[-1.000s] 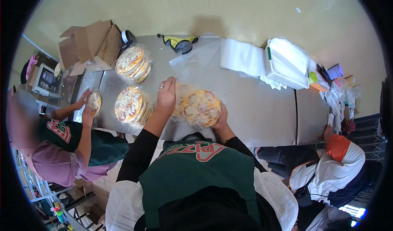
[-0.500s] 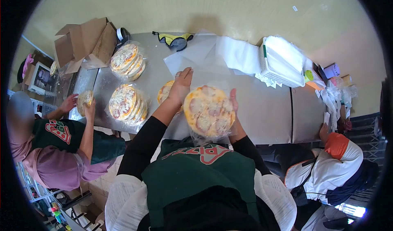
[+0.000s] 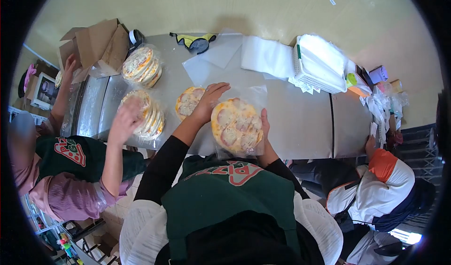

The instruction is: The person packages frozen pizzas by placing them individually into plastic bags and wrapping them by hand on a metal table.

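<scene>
A pizza with sausage slices and cheese is inside a clear plastic bag in front of my apron. My right hand holds the bagged pizza at its right edge, thumb up and the other fingers hidden beneath it. At the upper left rim is my left hand, fingers stretched out flat toward the bag's loose top. Whether that hand presses on the plastic I cannot tell. Just left of my left wrist, a second pizza lies on the metal table, partly covered by my forearm.
Two stacks of bagged pizzas, a rear stack and a front stack, stand left. Behind are a cardboard box, a yellow-and-grey mask, plastic sheets and a white basket. People stand on both sides.
My left hand has shifted slightly right along the pizza's top, and the bag's loose end shows more. The co-worker at left no longer holds a pizza; one hand is over the front stack.
</scene>
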A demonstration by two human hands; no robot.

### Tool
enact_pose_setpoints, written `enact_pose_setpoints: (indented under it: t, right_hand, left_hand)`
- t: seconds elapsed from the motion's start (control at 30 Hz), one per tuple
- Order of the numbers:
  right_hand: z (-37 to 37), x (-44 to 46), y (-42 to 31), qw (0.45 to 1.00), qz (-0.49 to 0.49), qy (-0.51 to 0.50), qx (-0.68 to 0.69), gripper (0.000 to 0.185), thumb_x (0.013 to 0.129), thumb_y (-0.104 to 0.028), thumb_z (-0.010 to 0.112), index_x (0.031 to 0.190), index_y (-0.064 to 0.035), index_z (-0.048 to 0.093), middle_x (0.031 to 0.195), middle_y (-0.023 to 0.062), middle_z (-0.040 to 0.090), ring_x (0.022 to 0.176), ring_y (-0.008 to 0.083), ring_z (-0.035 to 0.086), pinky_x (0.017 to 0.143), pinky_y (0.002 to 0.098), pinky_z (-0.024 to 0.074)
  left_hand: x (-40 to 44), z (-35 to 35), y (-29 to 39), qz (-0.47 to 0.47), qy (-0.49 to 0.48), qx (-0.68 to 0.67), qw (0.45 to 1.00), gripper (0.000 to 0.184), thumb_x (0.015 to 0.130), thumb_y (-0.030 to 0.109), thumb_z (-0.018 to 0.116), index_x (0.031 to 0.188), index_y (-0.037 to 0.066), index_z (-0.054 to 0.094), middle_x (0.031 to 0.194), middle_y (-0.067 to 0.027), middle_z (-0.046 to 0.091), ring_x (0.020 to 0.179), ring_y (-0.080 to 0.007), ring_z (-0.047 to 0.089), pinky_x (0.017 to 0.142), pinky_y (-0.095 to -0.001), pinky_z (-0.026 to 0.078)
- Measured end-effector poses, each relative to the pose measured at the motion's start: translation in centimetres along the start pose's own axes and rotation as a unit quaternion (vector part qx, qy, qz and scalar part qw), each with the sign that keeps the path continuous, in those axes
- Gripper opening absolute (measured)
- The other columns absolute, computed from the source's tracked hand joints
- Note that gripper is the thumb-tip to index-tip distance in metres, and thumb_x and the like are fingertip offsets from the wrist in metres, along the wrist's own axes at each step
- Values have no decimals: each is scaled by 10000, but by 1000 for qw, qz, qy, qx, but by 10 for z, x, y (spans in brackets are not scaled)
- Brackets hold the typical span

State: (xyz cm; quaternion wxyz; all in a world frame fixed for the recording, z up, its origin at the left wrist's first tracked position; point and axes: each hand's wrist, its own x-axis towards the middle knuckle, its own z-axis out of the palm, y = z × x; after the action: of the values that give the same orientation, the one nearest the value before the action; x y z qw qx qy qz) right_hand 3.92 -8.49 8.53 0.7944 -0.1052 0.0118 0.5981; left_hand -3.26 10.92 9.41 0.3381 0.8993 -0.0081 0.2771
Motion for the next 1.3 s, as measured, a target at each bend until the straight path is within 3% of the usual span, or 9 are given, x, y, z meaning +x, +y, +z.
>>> enact_pose_setpoints:
  t: [0.13, 0.37, 0.53, 0.63, 0.83, 0.9, 1.03, 1.2, 1.3]
  right_hand:
    - [-8, -12, -14, 999, -35, 19, 14, 749, 876, -567, 315, 1358, 6, 285, 1371, 206, 349, 1238, 366, 376, 1028, 486, 298]
    - [-38, -23, -29, 991, -133, 10, 14, 630, 792, -284, 482, 1321, 20, 327, 1323, 221, 400, 1205, 374, 409, 1023, 490, 312]
    - [-39, -15, -28, 970, -242, -5, -7, 619, 736, -131, 526, 1304, 28, 339, 1287, 221, 431, 1191, 376, 420, 1018, 499, 321]
    - [-56, 0, -34, 959, -281, -5, 28, 610, 728, -92, 526, 1298, 25, 345, 1269, 220, 444, 1186, 381, 420, 1009, 508, 332]
    - [-102, -7, -55, 944, -286, 164, 28, 571, 757, -107, 491, 1299, 7, 353, 1275, 220, 435, 1182, 391, 414, 1004, 523, 333]
    - [-99, -28, -52, 927, -329, 179, -8, 559, 769, -127, 492, 1297, 2, 360, 1277, 214, 438, 1175, 391, 424, 996, 525, 344]
    - [-137, -70, -87, 913, -388, 120, -43, 556, 789, -178, 518, 1300, -20, 368, 1275, 197, 449, 1165, 383, 440, 982, 522, 364]
    - [-151, -125, -181, 844, -458, 256, -111, 530, 810, -212, 516, 1289, -25, 391, 1277, 185, 458, 1180, 357, 441, 992, 527, 346]
    - [-139, -148, -219, 722, -439, 517, -137, 464, 797, -219, 599, 1181, 13, 480, 1114, 173, 560, 965, 329, 580, 782, 474, 497]
  left_hand:
    - [-9, 9, 11, -54, 17, -48, 997, 518, 719, 111, 666, 1206, 53, 501, 1235, -126, 486, 1132, -309, 453, 903, -365, 423]
    - [-17, 37, 32, 67, 28, 31, 997, 523, 682, -35, 551, 1197, -54, 463, 1187, -192, 480, 1084, -362, 461, 952, -405, 376]
    - [-27, 61, 52, 56, 17, 70, 996, 555, 671, -35, 540, 1214, -78, 434, 1208, -198, 461, 1103, -365, 447, 955, -407, 375]
    - [-27, 84, 63, 87, 3, 37, 995, 550, 658, -46, 524, 1200, -89, 437, 1209, -212, 456, 1104, -373, 445, 960, -418, 364]
    - [-42, 132, 63, 123, -136, -29, 983, 492, 667, -36, 535, 1155, -68, 480, 1185, -210, 469, 1123, -371, 428, 950, -433, 374]
    - [-48, 140, 55, 167, -222, -84, 957, 472, 672, -25, 547, 1142, -28, 514, 1177, -199, 475, 1126, -367, 425, 941, -431, 384]
    - [-30, 131, 58, 162, -264, -132, 941, 340, 696, -1, 576, 1032, 44, 593, 1130, -157, 517, 1080, -342, 468, 910, -412, 406]
    - [-13, 114, 36, 36, -195, -121, 973, 189, 740, 44, 603, 929, 57, 615, 981, -104, 599, 937, -291, 559, 815, -375, 453]
    - [11, 115, 22, -101, -171, -34, 980, 154, 802, 181, 587, 864, 48, 630, 836, -98, 624, 791, -284, 593, 711, -368, 474]
